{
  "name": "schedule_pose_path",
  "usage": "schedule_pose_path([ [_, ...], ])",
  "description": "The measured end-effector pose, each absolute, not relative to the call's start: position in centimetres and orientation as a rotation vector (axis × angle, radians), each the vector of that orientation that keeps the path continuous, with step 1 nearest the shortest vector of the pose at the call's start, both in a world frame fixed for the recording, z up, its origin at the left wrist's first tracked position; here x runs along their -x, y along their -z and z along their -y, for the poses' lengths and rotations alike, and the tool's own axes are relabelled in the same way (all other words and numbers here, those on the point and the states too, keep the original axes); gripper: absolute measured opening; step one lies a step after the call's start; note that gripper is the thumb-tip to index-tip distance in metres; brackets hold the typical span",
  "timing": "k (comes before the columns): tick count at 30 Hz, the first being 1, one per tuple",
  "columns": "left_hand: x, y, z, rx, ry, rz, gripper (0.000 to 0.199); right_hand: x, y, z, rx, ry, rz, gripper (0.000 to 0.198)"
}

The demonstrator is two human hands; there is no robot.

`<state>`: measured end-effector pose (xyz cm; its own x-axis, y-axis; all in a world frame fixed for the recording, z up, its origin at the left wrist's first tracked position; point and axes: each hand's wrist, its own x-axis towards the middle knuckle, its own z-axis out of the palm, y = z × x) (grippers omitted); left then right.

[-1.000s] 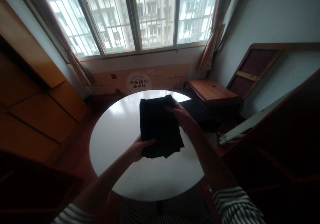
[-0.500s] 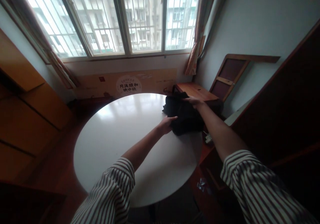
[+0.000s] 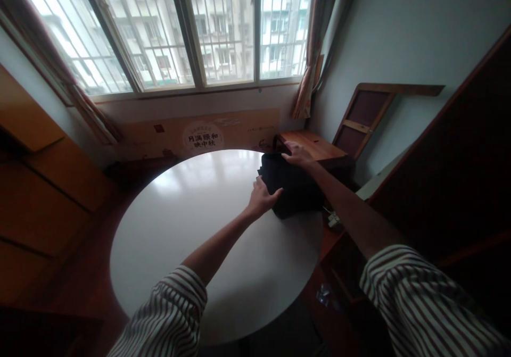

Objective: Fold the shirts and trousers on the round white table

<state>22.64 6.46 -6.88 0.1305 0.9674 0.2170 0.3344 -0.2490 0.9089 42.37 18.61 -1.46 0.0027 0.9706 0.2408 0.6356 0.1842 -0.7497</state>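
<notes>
A black, soft-looking bundle (image 3: pixel 297 192), a bag or folded cloth, I cannot tell which, sits at the right edge of the round white table (image 3: pixel 191 240). Against its near left side is my left hand (image 3: pixel 261 197), with thumb and fingers apart. My right hand (image 3: pixel 299 155) is at its far upper edge, fingers stretched and loosely spread. Neither hand is closed round the bundle. Its dark surface hides any detail, and part of its right side is behind my right forearm.
Beyond the table stands a low wooden cabinet (image 3: pixel 315 145) near the wall. A wood-framed panel (image 3: pixel 361 115) leans there. A white power strip (image 3: pixel 334 218) is right of the table, and a small shiny object (image 3: pixel 324 295) is on the floor. Orange cabinets (image 3: pixel 56 181) line the left.
Both hands have loosened from the black bundle and their fingers have spread. The bundle's top looks flatter and its outline neater. The view has shifted slightly.
</notes>
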Motion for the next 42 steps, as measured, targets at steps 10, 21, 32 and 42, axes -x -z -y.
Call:
schedule_pose_path([
  [10,-24.1,10.9,-4.3,-2.309,-0.997,-1.059,0.051,-38.0,5.6,-17.4,1.559,-0.612,2.278,0.047],
  [21,-27.5,6.1,-7.5,-2.496,-0.886,-0.705,0.049,-42.4,1.8,-19.4,1.424,-0.834,2.263,0.046],
  [32,-28.4,9.1,-4.4,-2.46,-0.864,-0.513,0.049,-39.6,4.8,-18.4,1.943,-0.498,2.351,0.052],
  [42,-17.9,8.0,3.6,-2.533,-0.721,-0.461,0.029,-30.6,-0.6,-11.1,1.365,0.225,2.228,0.031],
])
